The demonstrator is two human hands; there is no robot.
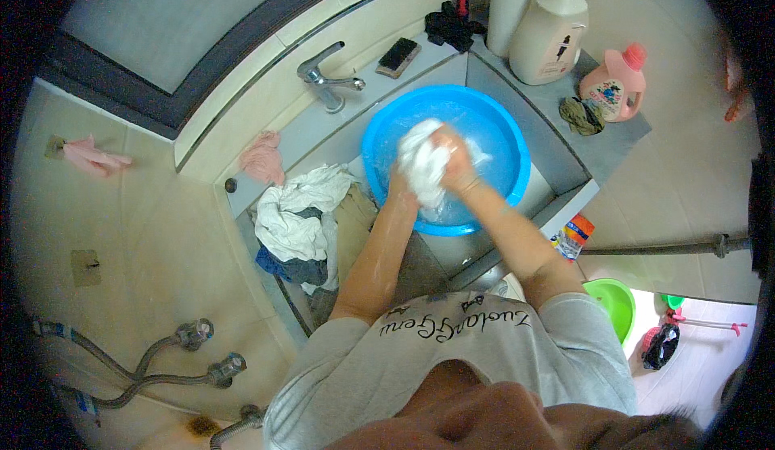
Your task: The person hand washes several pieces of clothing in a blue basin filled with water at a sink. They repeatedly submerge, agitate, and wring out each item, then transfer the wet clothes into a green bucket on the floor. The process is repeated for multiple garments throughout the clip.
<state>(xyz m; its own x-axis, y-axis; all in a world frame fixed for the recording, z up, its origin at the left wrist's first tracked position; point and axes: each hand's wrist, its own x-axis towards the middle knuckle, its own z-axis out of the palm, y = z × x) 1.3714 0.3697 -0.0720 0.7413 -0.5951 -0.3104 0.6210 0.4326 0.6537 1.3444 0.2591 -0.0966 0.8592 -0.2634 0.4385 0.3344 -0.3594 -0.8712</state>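
Observation:
A bunched, wet white cloth (422, 162) is between my two hands, over a round blue plastic basin (521, 153) of soapy water. My right hand (454, 158) grips the cloth from its right side and is blurred. On the left and lower side, my left hand (404, 185) holds the same cloth, its fingers mostly hidden behind the fabric. Part of the white fabric trails into the water to the right. The basin sits in a grey rectangular sink (514, 105), below a chrome faucet (330, 81).
Piled laundry (296, 220) lies left of the basin, beside a pink cloth (263, 156). A scrubbing sponge (398, 58) and black cloth (451, 27) rest on the back ledge. At right stand a large detergent bottle (548, 32), a pink bottle (614, 84) and a crumpled olive cloth (581, 116).

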